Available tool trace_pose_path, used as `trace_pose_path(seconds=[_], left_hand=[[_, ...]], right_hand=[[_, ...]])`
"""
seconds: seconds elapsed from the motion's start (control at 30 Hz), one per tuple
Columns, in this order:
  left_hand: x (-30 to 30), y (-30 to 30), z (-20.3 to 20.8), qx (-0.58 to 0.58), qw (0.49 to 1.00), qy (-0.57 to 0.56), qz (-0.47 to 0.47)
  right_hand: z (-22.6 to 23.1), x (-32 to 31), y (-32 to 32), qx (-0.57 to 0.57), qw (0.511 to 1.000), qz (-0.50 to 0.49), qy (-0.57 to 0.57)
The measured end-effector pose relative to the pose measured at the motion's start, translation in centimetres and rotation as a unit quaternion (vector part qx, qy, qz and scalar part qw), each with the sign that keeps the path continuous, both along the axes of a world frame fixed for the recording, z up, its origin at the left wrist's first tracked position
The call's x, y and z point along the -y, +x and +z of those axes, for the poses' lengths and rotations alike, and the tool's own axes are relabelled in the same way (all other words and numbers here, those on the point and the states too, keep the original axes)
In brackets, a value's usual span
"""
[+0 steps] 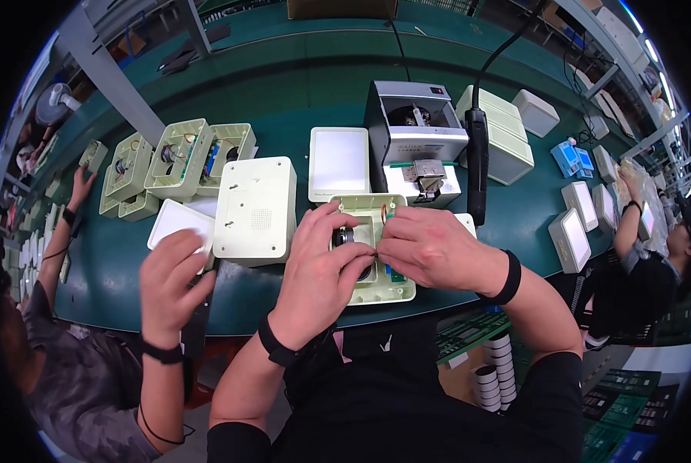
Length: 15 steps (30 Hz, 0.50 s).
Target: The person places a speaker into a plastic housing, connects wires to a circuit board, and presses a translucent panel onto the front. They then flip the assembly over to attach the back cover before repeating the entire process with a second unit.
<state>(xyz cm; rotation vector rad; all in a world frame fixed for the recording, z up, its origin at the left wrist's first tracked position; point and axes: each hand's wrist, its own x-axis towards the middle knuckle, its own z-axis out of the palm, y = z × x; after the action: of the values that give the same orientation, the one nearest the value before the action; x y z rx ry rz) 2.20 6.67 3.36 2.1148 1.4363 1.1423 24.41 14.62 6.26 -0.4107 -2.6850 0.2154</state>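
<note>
An open pale green plastic housing [376,294] lies in front of me on the bench. In it are a round black speaker [344,236], red wires [384,211] and part of a green circuit board [396,275]. My left hand [320,258] reaches over the housing's left side, thumb and forefinger pinched together near the middle. Opposite it, my right hand [430,245] pinches at the same spot. The fingertips almost meet over something small and dark that I cannot make out. Both hands hide much of the inside.
A grey screw feeder [418,143] stands behind the housing, beside a hanging black electric screwdriver [477,166]. A white-faced panel [339,163], a closed housing [256,208] and open housings [179,158] lie leftward. A co-worker's hand [174,282] is close on my left; another person [646,278] sits right.
</note>
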Motion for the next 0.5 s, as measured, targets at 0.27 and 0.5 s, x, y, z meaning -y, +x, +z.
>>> trace_pose_path(seconds=[0.27, 0.5], left_hand=[[0.61, 0.0, 0.45, -0.06, 0.998, 0.007, -0.009], [0.25, 0.35, 0.3, -0.053, 0.998, -0.005, -0.017]], right_hand=[[-0.4, 0.38, 0.07, 0.028, 1.0, 0.011, -0.005], [-0.59, 0.2, 0.13, 0.042, 0.999, 0.007, -0.015]])
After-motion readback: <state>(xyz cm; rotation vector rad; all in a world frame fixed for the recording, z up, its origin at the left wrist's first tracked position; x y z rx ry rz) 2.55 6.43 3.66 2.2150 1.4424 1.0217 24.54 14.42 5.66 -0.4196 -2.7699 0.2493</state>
